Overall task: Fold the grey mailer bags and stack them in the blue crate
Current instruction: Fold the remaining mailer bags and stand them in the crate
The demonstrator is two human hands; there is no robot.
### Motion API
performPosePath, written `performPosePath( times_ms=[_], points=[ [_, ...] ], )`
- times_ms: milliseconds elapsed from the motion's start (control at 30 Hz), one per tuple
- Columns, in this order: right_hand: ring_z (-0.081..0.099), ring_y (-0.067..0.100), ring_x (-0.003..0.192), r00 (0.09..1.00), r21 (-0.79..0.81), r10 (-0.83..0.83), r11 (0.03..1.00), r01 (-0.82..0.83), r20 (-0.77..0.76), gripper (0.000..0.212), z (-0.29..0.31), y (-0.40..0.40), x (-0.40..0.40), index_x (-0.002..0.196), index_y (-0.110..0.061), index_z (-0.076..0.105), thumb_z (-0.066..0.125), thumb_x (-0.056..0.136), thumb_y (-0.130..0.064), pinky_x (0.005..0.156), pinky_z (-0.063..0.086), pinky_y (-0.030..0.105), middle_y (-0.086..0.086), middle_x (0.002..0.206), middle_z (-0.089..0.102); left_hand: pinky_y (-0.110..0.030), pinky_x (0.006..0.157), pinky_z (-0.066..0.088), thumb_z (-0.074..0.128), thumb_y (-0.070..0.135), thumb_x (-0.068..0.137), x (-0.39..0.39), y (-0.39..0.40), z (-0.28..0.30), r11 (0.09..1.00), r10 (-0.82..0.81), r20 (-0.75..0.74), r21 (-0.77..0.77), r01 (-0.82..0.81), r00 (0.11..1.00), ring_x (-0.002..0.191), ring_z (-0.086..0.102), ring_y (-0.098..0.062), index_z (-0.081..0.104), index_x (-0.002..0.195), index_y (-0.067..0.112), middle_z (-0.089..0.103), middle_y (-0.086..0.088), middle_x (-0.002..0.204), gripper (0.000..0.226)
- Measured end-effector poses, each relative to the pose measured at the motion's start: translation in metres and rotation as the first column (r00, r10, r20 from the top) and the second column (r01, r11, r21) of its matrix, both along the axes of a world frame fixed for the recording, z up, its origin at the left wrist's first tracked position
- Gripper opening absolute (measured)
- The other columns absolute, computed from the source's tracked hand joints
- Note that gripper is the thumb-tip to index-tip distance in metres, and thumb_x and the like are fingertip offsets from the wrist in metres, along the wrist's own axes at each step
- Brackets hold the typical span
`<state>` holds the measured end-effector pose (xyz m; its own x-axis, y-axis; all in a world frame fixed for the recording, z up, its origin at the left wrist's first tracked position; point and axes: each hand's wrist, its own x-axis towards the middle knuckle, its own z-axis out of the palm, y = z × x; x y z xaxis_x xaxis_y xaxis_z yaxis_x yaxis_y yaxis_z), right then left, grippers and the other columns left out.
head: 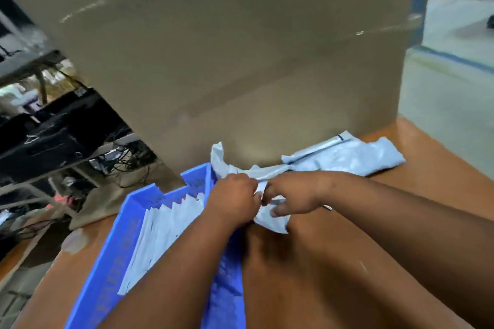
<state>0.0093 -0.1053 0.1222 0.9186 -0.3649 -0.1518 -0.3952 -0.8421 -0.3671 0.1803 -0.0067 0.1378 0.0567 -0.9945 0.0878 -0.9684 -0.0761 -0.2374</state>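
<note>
Both forearms reach in from the bottom edge and meet over the tabletop, just right of the blue crate. Left hand has its fingers curled round one end of a grey mailer bag, and right hand pinches the same bag close beside it, thumb on the pale film; the two hands nearly touch. Blur hides how far the fold has got, though it looks under way rather than finished.

More unfolded mailer bags lie crumpled behind the hands, against the foot of a large cardboard box. Inside the crate, folded bags stand in an overlapping row, edges stepped like a fan.

The bag looks thin, limp and very light, with a slick plastic skin, so it probably slides between the fingers and springs open unless a crease is pressed flat. Taking it at the corners or along one straight edge should give the most control; a grip in the middle would likely just bunch it.

Underneath is smooth, reddish-brown wood, glossy enough to let plastic skate. To the left sit dark shelving and tangled cables; to the right, a pale floor with a blue line.
</note>
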Motion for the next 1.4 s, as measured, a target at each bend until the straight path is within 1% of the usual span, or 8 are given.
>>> performPosePath(
  times_ms=[300,500,567,667,867,1033,1233,1400],
  points=[
    [0.051,0.03,0.138,0.885,-0.138,-0.444,0.876,0.462,0.143,0.058,-0.104,-0.106,-0.136,0.147,-0.032,0.057,0.066,0.093,-0.051,0.112,0.044,0.047,0.005,0.149,0.055,-0.042,0.082,0.05,0.057,0.058,0.093,-0.085,-0.091,-0.093,0.992,-0.069,-0.13,0.095,0.082,0.989,0.102,0.061,-0.029,0.058,0.094,0.02,0.065,-0.003,0.103,0.038],
    [0.007,0.031,0.162,0.852,-0.176,-0.523,0.838,0.517,0.009,0.088,-0.147,-0.148,-0.173,0.167,-0.033,0.013,0.058,0.092,-0.041,0.126,0.008,0.067,0.005,0.175,0.01,-0.051,0.106,0.049,0.071,0.049,0.082,-0.156,-0.158,-0.149,0.982,-0.191,-0.214,-0.051,0.184,0.958,0.133,0.052,-0.039,0.051,0.146,0.013,0.054,-0.017,0.147,0.076],
    [0.011,0.029,0.16,0.857,-0.155,-0.515,0.845,0.511,0.02,0.086,-0.157,-0.148,-0.172,0.166,-0.032,0.013,0.055,0.092,-0.044,0.124,0.004,0.071,0.004,0.17,0.023,-0.055,0.12,0.034,0.073,0.047,0.081,-0.171,-0.182,-0.157,0.985,-0.167,-0.203,0.02,0.174,0.965,0.151,0.036,-0.037,0.038,0.159,0.015,0.039,-0.017,0.162,0.091],
    [0.03,0.029,0.149,0.85,-0.183,-0.522,0.83,0.526,0.075,0.081,-0.165,-0.143,-0.175,0.162,-0.031,0.024,0.055,0.09,-0.05,0.122,0.005,0.074,0.002,0.154,0.044,-0.056,0.121,0.028,0.067,0.049,0.082,-0.181,-0.198,-0.161,0.984,-0.093,-0.13,0.142,0.111,0.987,0.146,0.037,-0.03,0.035,0.157,0.022,0.044,-0.007,0.155,0.086],
    [0.049,0.032,0.125,0.842,-0.228,-0.519,0.811,0.539,0.145,0.057,-0.17,-0.085,-0.204,0.14,-0.032,0.057,0.052,0.088,-0.054,0.118,0.0,0.078,-0.001,0.125,0.058,-0.053,0.098,0.045,0.055,0.043,0.077,-0.185,-0.134,-0.162,0.978,-0.16,-0.16,0.109,0.179,0.974,0.103,0.057,-0.033,0.058,0.133,0.02,0.059,-0.006,0.112,0.061],
    [0.054,0.03,0.113,0.9,-0.207,-0.4,0.879,0.43,0.171,0.064,-0.165,-0.005,-0.223,0.139,-0.039,0.061,0.052,0.082,-0.066,0.107,0.036,0.06,0.0,0.116,0.059,-0.044,0.085,0.047,0.058,0.033,0.075,-0.181,-0.042,-0.176,0.954,-0.271,-0.287,0.044,0.296,0.919,0.097,0.053,-0.03,0.06,0.133,0.014,0.057,-0.007,0.113,0.061],
    [0.043,0.031,0.143,0.919,-0.184,-0.391,0.9,0.395,0.059,0.063,-0.168,0.074,-0.227,0.14,-0.038,0.06,0.057,0.084,-0.067,0.105,0.037,0.053,0.006,0.153,0.052,-0.049,0.09,0.051,0.064,0.029,0.075,-0.174,0.048,-0.188,0.961,-0.27,-0.35,-0.042,0.273,0.897,0.106,0.057,-0.034,0.062,0.127,0.011,0.058,-0.012,0.119,0.055],
    [0.049,0.027,0.135,0.901,-0.169,-0.434,0.886,0.431,0.023,0.064,-0.162,0.12,-0.229,0.142,-0.04,0.058,0.059,0.083,-0.066,0.11,0.034,0.054,0.0,0.148,0.055,-0.046,0.084,0.043,0.061,0.043,0.07,-0.181,0.085,-0.171,0.947,-0.271,-0.329,0.075,0.311,0.904,0.102,0.05,-0.03,0.057,0.108,0.018,0.051,-0.004,0.111,0.046]
  ],
)
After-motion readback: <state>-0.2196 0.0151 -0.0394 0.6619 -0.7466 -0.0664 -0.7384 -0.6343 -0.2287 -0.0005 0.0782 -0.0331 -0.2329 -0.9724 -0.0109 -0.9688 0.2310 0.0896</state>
